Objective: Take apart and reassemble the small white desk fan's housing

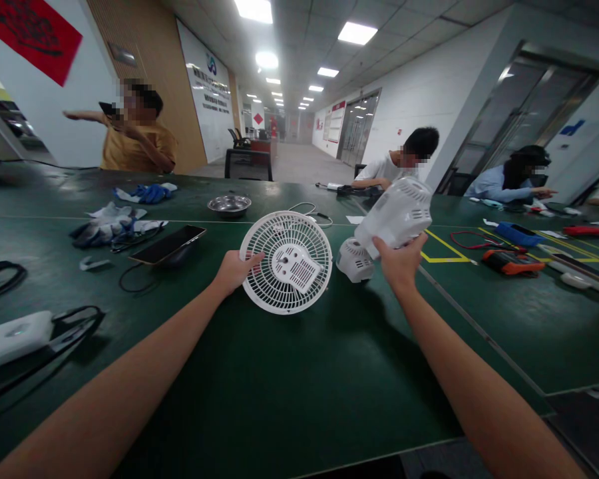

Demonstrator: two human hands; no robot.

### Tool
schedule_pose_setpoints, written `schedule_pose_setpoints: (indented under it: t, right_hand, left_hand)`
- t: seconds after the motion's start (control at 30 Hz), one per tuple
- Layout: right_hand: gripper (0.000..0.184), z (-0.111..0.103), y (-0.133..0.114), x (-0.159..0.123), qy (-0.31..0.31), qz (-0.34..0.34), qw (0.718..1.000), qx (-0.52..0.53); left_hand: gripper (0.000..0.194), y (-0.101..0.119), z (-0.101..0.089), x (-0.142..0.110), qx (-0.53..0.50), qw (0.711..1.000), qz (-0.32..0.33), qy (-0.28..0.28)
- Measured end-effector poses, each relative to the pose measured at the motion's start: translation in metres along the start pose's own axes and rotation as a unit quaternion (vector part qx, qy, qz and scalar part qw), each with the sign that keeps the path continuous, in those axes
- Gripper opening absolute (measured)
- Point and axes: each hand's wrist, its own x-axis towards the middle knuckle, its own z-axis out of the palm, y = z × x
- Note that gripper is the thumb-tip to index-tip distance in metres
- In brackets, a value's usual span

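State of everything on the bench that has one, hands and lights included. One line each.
White fan grille: raised on edge, gripped at the rim by the left hand
White housing: tilted, held up by the right hand
Slotted white piece: beside the grille; joined to the housing or not, unclear
Metal bowl: upright
Phone: screen dark
Gloves: crumpled
Ceiling lights: lit

fan cover (299, 269) in left hand (235, 271): ribbed plastic | casing (395, 214) in right hand (399, 263): glossy plastic | bowl (229, 207) beyond left hand: shiny metal
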Motion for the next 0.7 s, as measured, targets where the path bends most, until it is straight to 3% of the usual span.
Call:
schedule_pose_setpoints:
  t: [0.23, 0.37, 0.53, 0.7]
  right_hand:
    - [0.082, 0.019, -0.004, -0.029, -0.118, 0.016, 0.99, -0.072]
    - [0.082, 0.009, 0.005, -0.017, -0.086, 0.043, 0.994, -0.059]
    - [0.086, -0.018, 0.03, 0.017, -0.014, 0.025, 0.998, -0.064]
    - [0.088, -0.036, 0.069, 0.041, -0.029, 0.051, 0.996, -0.062]
  left_hand:
    - [0.026, 0.002, 0.0, -0.002, 0.003, 1.0, -0.012, -0.004]
    - [0.022, 0.002, 0.0, -0.001, -0.002, 1.0, -0.024, -0.005]
    - [0.022, 0.006, 0.0, -0.003, -0.002, 1.0, -0.026, -0.011]
    - [0.021, 0.009, 0.002, -0.004, -0.005, 1.0, -0.026, 0.006]
